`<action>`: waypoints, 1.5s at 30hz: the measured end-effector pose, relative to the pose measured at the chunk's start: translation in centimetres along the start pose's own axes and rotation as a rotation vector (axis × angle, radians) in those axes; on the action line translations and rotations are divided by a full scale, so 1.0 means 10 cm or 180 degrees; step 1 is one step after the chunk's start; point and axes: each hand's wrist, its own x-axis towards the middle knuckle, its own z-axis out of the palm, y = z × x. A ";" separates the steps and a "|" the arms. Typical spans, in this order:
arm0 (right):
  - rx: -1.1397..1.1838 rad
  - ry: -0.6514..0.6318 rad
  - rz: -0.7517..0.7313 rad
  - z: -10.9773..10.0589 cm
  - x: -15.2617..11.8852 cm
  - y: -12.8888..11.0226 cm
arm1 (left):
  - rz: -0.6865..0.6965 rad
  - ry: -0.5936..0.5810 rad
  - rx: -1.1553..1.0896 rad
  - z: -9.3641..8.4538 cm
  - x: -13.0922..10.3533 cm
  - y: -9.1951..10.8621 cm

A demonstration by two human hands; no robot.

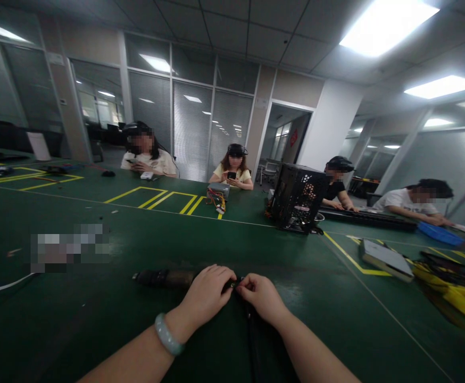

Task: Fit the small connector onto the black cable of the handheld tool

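Observation:
A dark, long, cylindrical tool that looks like an electric screwdriver (164, 278) lies across the green table, its narrow tip pointing left. My left hand (208, 291) is closed over its right end, with the fingertips reaching to a small dark part. Close against it, my right hand (265, 300) pinches at the same spot, where a black cable (251, 335) runs down toward me. The fingers hide most of the join between tool and cable. A pale green bangle (169, 335) circles my left wrist.
Across the green table (144, 239) stand a black computer case (296, 199) and a power supply (218, 190) with loose wires. At right lie a silver box-shaped drive (386, 258), a yellow-and-black tool bag (462, 298) and a blue tray (440, 234). Several people sit beyond.

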 end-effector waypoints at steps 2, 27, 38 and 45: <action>0.0008 -0.0008 0.0003 0.00 0.00 0.00 | -0.0008 -0.0013 -0.0008 -0.01 0.00 0.01; 0.0085 0.0018 0.0033 0.00 0.00 -0.01 | 0.0056 -0.0068 0.0042 0.00 0.00 -0.02; 0.0052 0.0006 0.0039 0.00 0.00 0.00 | -0.0079 -0.0006 0.0047 0.02 0.02 -0.03; 0.0101 -0.0019 -0.0014 0.02 0.01 0.06 | 0.0078 -0.0064 0.0070 0.02 0.02 -0.04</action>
